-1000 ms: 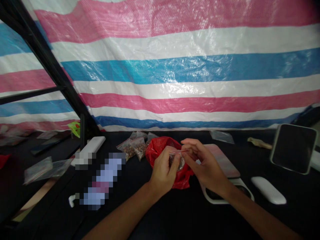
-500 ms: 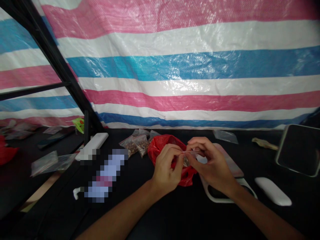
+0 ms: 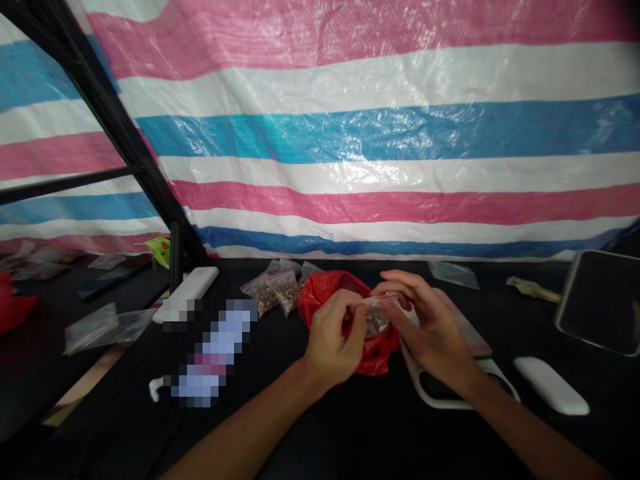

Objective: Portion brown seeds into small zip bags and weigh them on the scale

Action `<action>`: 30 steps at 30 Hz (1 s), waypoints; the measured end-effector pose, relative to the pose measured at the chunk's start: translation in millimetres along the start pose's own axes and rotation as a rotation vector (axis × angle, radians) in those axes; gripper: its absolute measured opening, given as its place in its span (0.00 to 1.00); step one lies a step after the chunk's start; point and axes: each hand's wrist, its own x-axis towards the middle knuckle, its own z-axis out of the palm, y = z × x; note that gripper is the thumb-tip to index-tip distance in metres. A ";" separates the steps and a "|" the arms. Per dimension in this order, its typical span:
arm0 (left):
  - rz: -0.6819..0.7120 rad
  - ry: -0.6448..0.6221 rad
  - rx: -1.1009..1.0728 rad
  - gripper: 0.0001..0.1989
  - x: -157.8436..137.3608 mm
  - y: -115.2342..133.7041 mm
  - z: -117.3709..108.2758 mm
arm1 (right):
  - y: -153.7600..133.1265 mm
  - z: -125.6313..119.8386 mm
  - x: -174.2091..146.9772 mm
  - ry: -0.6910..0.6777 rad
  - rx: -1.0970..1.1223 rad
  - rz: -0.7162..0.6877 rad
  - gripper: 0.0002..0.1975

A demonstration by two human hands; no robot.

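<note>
Between my two hands hangs a small clear zip bag (image 3: pixel 377 320) with brownish-grey contents, its top strip stretched level. My left hand (image 3: pixel 334 337) pinches the left end of that strip between thumb and forefinger. At the other end, my right hand (image 3: pixel 431 327) has its thumb and fingers closed on the strip. Just behind and under the zip bag lies a crumpled red plastic bag (image 3: pixel 325 287), its mouth partly hidden by my left hand. Several filled zip bags (image 3: pixel 286 288) of small brown pieces lie to its left.
Under my right forearm is a white-framed kitchen scale or tray (image 3: pixel 440 402) with a flat pinkish packet (image 3: pixel 473 333). A white mouse-like case (image 3: pixel 550 385) and a dark-screened device (image 3: pixel 603 300) stand right. Left are a white box (image 3: pixel 197 283), a blurred-out phone (image 3: pixel 215 357) and an earbud (image 3: pixel 156 388).
The zip bag has turned so that more of its body and contents show below the strip. My right thumb and fingers have shifted slightly along the strip.
</note>
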 end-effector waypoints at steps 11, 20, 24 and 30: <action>-0.338 0.714 0.422 0.14 48.6 -45.5 -68.6 | 15.5 -10.2 8.4 0.173 -0.186 -0.092 0.12; -0.273 0.483 1.084 0.21 45.6 -63.2 -79.3 | 44.3 -80.6 32.8 0.111 -0.993 -0.113 0.19; -0.053 0.414 0.995 0.11 44.6 -52.5 -73.3 | 77.9 -125.0 34.9 0.050 -1.221 0.116 0.27; 0.222 0.072 0.682 0.08 39.8 -40.6 -61.7 | 113.2 -144.5 28.5 -0.111 -1.227 0.339 0.32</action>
